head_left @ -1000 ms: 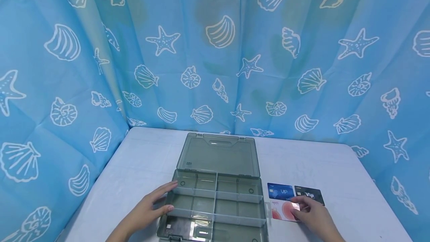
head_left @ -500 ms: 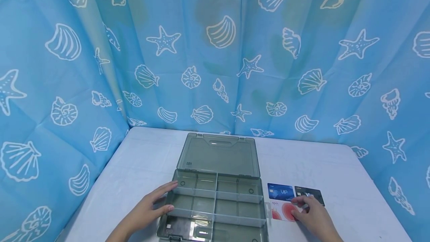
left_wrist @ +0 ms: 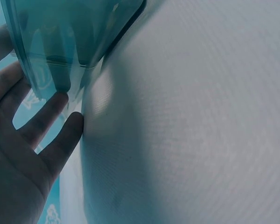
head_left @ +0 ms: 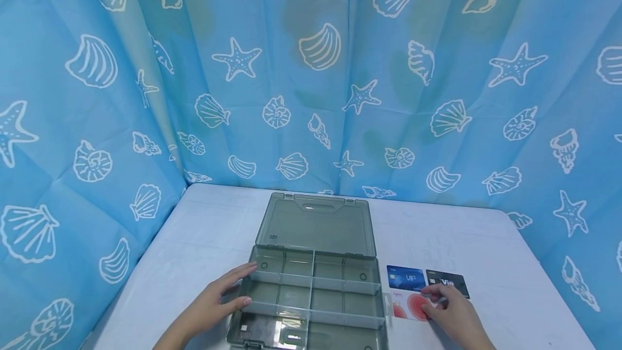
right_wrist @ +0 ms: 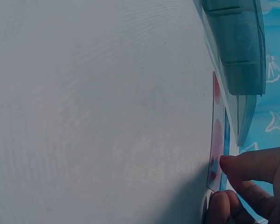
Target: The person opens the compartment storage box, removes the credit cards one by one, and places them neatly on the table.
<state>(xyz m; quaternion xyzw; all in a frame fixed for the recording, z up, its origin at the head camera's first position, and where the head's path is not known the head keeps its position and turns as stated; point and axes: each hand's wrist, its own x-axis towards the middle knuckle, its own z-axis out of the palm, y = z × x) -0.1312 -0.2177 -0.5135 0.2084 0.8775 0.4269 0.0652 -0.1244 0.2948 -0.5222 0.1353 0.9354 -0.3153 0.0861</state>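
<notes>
In the head view my right hand (head_left: 452,307) pinches the right end of a pink-and-white card (head_left: 405,305) with thumb and index finger, the other fingers curled under. The right wrist view shows the card (right_wrist: 217,130) low along the tabletop, a fingertip on its face. A blue VIP card (head_left: 405,277) lies just behind it, and a black Vip card (head_left: 454,280) sits partly behind my hand. My left hand (head_left: 209,304) rests with loosely spread fingers against the left side of a grey translucent compartment box (head_left: 311,296). The left wrist view shows fingertips at the box wall (left_wrist: 60,46).
The box's lid (head_left: 318,226) lies folded back behind it. Clear dividers split the box into several compartments; a dark VIP card (head_left: 259,328) is in the front left one. A white cloth covers the table (head_left: 209,220), and a blue shell-print curtain (head_left: 311,96) stands behind.
My right thumb and index finger shift very slightly on the pink card. The left hand, the box and the other cards stay put.
</notes>
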